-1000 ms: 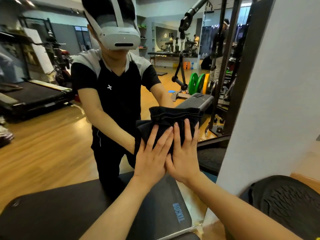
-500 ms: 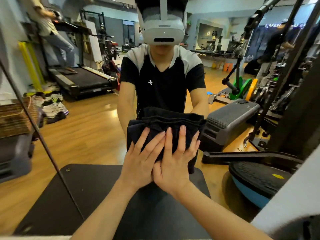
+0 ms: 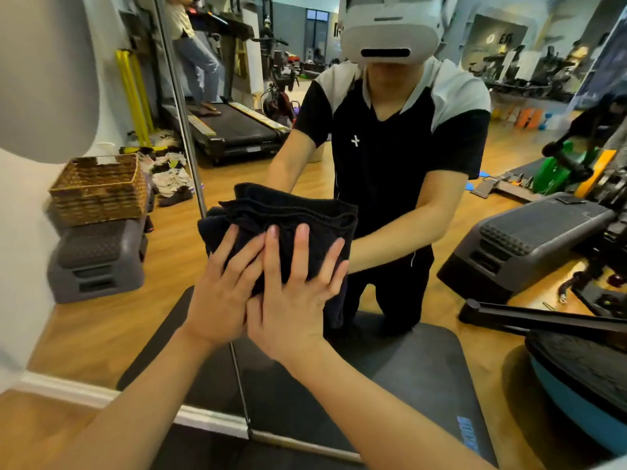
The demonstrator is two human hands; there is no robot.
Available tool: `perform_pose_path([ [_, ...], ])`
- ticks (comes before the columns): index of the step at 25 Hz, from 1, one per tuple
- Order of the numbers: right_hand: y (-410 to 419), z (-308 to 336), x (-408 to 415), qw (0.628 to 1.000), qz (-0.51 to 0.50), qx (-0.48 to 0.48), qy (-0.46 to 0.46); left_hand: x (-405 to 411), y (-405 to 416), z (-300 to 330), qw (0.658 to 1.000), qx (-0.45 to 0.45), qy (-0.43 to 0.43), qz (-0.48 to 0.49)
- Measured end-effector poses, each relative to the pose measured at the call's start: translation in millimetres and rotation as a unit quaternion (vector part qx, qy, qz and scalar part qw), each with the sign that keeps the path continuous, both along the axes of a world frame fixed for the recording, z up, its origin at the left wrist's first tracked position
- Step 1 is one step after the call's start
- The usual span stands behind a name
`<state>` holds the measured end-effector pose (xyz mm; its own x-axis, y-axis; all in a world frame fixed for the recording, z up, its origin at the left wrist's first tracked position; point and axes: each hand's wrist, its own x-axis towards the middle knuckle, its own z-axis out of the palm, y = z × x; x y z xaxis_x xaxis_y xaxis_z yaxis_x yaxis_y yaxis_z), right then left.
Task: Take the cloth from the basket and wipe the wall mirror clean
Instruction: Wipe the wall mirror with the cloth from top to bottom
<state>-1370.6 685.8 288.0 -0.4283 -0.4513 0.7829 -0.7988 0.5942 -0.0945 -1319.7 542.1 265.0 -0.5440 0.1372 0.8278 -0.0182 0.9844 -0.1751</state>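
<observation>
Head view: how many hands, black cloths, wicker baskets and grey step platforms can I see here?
Hands: 2, left hand and right hand
Black cloth: 1
Wicker basket: 1, reflected
Grey step platforms: 2, reflected
Total: 6

Cloth [image 3: 288,215] flat against mirror [image 3: 441,300], hands under it; basket [image 3: 96,188] left, atop step platform [image 3: 96,262].

My cloth [image 3: 288,212] at frame centre is plain black. The basket [image 3: 98,189] at left is brown woven wicker, on a grey step [image 3: 96,262]. The floor [image 3: 101,327] is honey-toned wood.
</observation>
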Motion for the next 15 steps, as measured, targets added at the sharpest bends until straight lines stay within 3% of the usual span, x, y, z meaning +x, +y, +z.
perform_pose_path([
  [8,-15.1,-44.9,-5.6,0.997,0.050,0.000,0.064,-2.6,1.4,-25.9,0.992,-0.059,0.105,0.035],
  [12,6.6,-91.1,-8.9,0.996,0.064,0.023,0.050,2.7,20.3,-78.5,0.998,-0.033,0.033,0.051],
  [15,27.0,-114.7,-14.7,0.997,0.066,0.019,0.046,1.1,42.1,-100.7,0.995,-0.069,-0.023,0.065],
])
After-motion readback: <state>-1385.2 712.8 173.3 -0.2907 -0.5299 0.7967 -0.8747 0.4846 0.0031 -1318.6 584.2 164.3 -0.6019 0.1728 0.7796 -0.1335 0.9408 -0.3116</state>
